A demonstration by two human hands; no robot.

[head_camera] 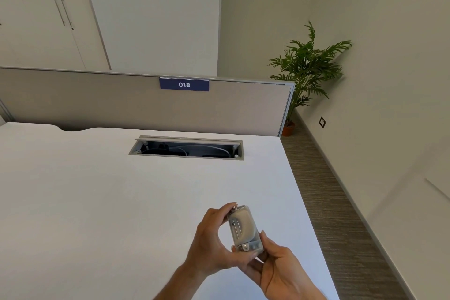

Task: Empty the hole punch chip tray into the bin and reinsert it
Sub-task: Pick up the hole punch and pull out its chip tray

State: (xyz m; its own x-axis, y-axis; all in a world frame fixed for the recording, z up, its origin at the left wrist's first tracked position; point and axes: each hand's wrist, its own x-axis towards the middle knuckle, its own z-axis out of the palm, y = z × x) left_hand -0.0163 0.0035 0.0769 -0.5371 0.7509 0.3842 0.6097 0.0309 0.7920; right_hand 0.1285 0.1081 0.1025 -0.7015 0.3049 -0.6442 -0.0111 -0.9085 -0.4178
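A small grey hole punch with a clear plastic base is held above the near right part of the white desk. My left hand grips its left side, with fingertips at the far end and the thumb at the near end. My right hand cups it from below and the right, fingers on its near end. I cannot tell whether the chip tray is seated in the punch. No bin is in view.
An open cable slot with wires is set in the desk's far side. Behind it stands a grey partition with a blue "018" label. A potted plant stands in the corner on the carpeted floor to the right.
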